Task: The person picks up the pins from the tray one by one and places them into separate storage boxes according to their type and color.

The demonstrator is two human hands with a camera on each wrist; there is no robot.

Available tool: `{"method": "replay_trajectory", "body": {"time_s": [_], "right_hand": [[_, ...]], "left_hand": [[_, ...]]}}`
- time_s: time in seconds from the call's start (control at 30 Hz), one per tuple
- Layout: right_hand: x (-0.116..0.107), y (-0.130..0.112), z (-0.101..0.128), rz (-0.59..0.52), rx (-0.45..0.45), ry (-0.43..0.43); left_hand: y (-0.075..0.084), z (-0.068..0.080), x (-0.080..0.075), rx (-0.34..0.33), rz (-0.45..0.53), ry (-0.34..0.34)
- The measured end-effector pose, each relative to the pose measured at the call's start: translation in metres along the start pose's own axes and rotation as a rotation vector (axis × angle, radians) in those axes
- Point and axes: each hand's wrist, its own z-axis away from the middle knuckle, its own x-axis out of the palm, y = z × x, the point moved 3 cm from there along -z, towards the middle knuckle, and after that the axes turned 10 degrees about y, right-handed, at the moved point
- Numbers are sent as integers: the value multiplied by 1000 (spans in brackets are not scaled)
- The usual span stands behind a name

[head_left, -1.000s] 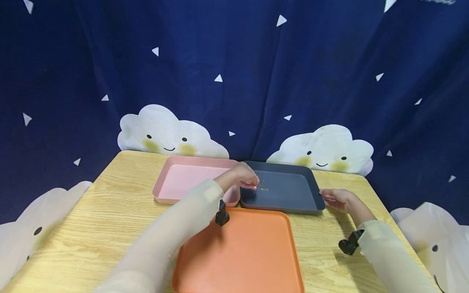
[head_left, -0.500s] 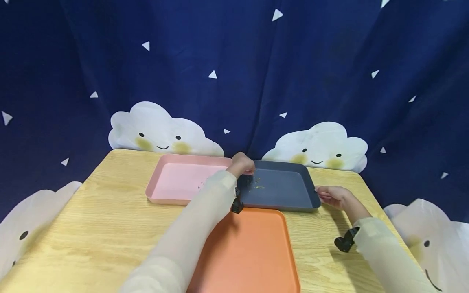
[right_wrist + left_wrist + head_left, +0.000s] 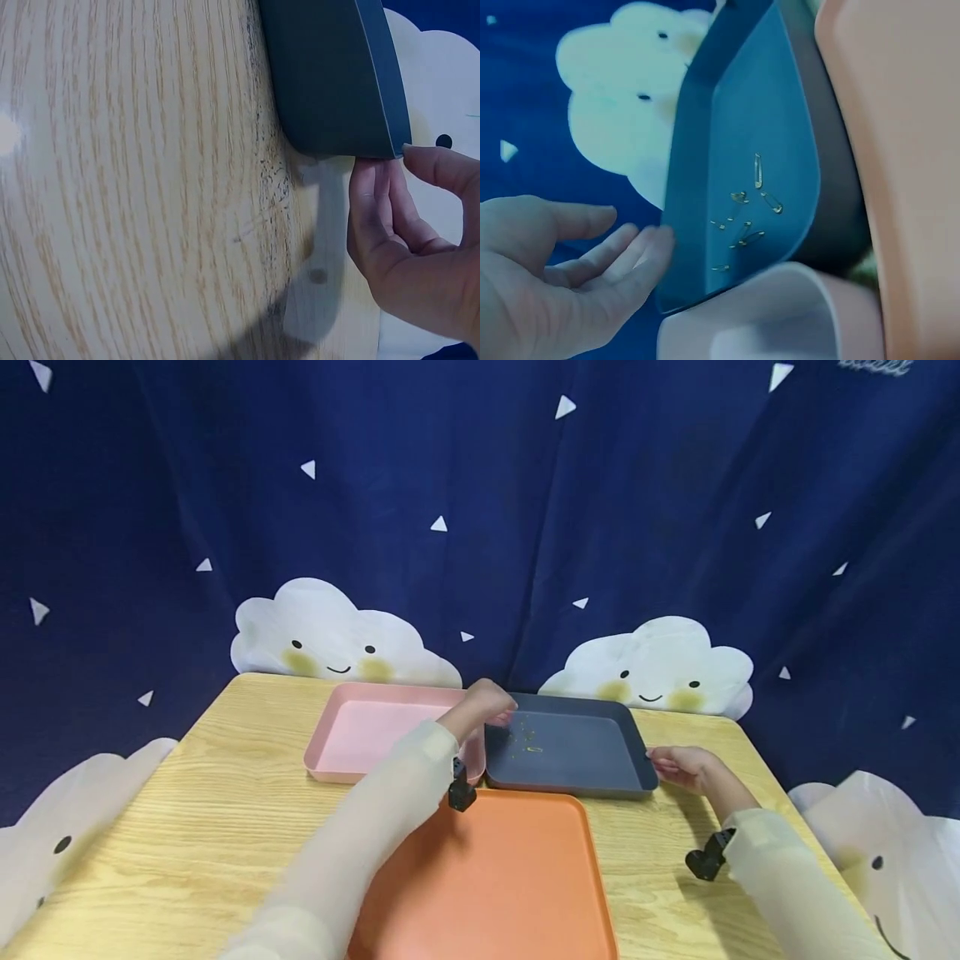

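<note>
Several gold safety pins [image 3: 758,172] lie scattered at the left end of the dark grey tray [image 3: 588,747]. My left hand [image 3: 489,702] is raised over the border between this tray and the pink tray [image 3: 367,722]. In the left wrist view its thumb stands apart from the loosely bent fingers [image 3: 634,266], with nothing seen between them. My right hand [image 3: 684,767] pinches the dark tray's right rim, the thumb at the top edge and the fingers [image 3: 371,202] against the outer wall. The left forearm hides part of the pink tray.
An orange tray [image 3: 510,868] lies nearest to me, in front of the other two, partly under my left forearm. All the trays are on a wooden table [image 3: 202,810]. Behind the table hangs a dark blue curtain [image 3: 495,485] with clouds and triangles.
My left hand has risen from low over the safety pins and moved back and left to the trays' border, its fingers now parted. My right hand keeps its place on the rim.
</note>
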Motion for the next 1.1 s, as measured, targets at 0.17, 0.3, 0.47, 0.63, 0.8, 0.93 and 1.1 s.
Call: {"method": "replay_trajectory", "body": {"time_s": [0.17, 0.3, 0.47, 0.63, 0.8, 0.93, 1.1], "right_hand": [[4, 0, 7, -33, 29, 23], [2, 0, 7, -49, 25, 25], [1, -3, 10, -58, 20, 20], [3, -2, 9, -49, 27, 31], [4, 1, 8, -50, 41, 54], [6, -1, 10, -51, 33, 52], [8, -3, 11, -42, 25, 50]], "left_hand": [[3, 47, -19, 151, -105, -166], [-6, 84, -39, 350, -255, -245], [-32, 119, -58, 562, -493, -256], [-61, 142, -72, 654, -698, -151], [-85, 154, -78, 734, -856, -41], [-97, 157, -79, 828, -981, 3], [-103, 165, -71, 968, -1116, 56]]}}
